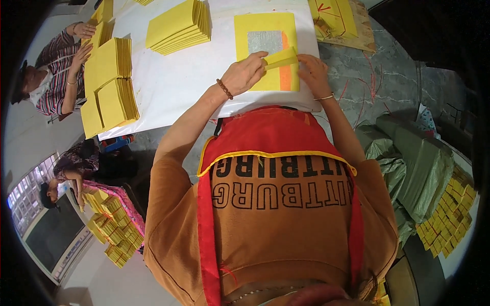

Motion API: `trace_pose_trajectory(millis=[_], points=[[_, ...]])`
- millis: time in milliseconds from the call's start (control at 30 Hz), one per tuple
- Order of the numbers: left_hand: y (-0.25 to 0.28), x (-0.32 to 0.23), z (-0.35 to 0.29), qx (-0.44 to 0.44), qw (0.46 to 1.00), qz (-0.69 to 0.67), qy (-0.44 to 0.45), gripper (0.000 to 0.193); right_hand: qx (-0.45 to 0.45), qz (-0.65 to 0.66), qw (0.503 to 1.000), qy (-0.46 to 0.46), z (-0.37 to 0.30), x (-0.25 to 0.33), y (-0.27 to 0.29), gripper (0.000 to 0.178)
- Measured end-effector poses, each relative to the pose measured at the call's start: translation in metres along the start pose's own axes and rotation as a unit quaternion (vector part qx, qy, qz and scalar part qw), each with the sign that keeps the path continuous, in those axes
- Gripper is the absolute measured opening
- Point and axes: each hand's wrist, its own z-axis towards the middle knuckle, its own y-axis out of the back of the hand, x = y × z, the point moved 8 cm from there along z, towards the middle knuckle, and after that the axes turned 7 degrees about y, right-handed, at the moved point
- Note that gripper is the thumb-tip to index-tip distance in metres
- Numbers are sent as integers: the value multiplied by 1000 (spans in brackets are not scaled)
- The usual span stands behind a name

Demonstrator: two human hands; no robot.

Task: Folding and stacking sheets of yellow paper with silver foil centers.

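A yellow paper sheet (pixel 264 23) lies on the white-covered table in front of me. It bears a silver rectangle (pixel 263 41) and an upright orange stripe (pixel 286 79). Over its lower half, a narrow band of yellow paper (pixel 282 58) is raised at a slant. My left hand (pixel 244 76) pinches the band's left end with closed fingers. At the other end, my right hand (pixel 314 75) has its fingertips closed on the band by the sheet's right edge. Whether the band is a separate piece or a folded part cannot be made out.
A fanned yellow paper stack (pixel 176 28) sits on the white table (pixel 178 76), left of the sheet. More stacks (pixel 109 76) line the left edge, where a co-worker's hands (pixel 81 51) work. Yellow bundles (pixel 337 18) rest on a board at right. Another person (pixel 76 166) handles bundles behind left.
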Motion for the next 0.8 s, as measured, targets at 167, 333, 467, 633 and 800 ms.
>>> trace_pose_trajectory(millis=[167, 333, 467, 633, 800], points=[[2, 1, -1, 42, 998, -17, 43, 32, 18, -88, 996, -27, 2, -4, -10, 29], [31, 18, -13, -27, 990, -128, 50, 46, -1, -75, 996, -40, 4, -2, -8, 27], [20, 43, -16, -46, 995, 78, -41, 34, 3, -70, 997, -18, 2, -5, -9, 27], [30, 15, -15, -121, 972, 170, -105, 33, -86, -63, 994, 9, 13, 14, 10, 31], [34, -20, -42, -121, 962, 196, -149, 27, 22, -102, 976, 191, -3, 45, 12, 31]])
